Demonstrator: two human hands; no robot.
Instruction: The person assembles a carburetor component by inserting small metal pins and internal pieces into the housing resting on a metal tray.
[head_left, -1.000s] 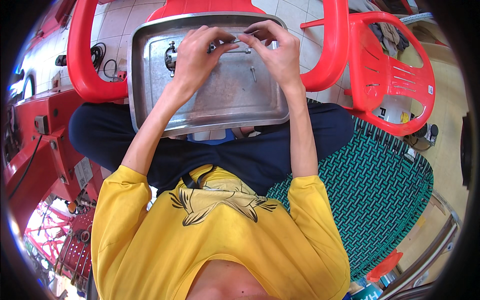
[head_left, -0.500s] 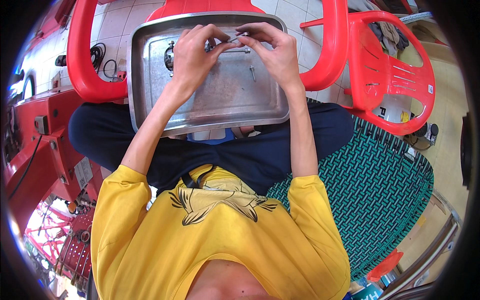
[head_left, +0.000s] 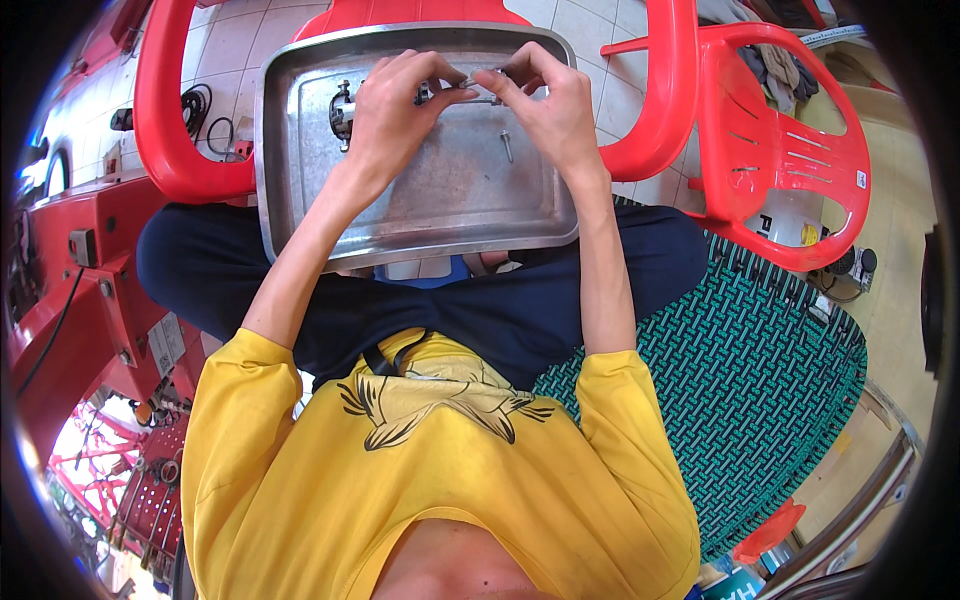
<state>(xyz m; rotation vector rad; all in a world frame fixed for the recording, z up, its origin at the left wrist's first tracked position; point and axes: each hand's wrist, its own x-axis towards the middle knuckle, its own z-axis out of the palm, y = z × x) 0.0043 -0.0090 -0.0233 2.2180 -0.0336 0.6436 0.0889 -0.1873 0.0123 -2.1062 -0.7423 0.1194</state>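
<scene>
Spreading across the lower right, a green woven seat [head_left: 740,400] takes up the most room. A red plastic armchair [head_left: 670,90] stands ahead of the person, and another red chair [head_left: 770,150] with a slotted back stands to its right. Between the first chair's arms lies a shallow metal tray [head_left: 450,245], its near edge over the person's dark trousers [head_left: 640,250].

Both hands are above the tray's far half, fingertips close together. The left hand [head_left: 390,115] pinches a small metal piece [head_left: 466,85] between thumb and forefinger; the right hand [head_left: 557,110] has its thumb at that piece, fingers curled behind, and I cannot tell whether it grips too.

In the tray, a dark metal part [head_left: 341,115] sits just left of the left hand, partly hidden by it. A loose bolt [head_left: 507,146] lies near the right hand. Smallest is the pinched piece, its shape mostly covered by fingers.
</scene>
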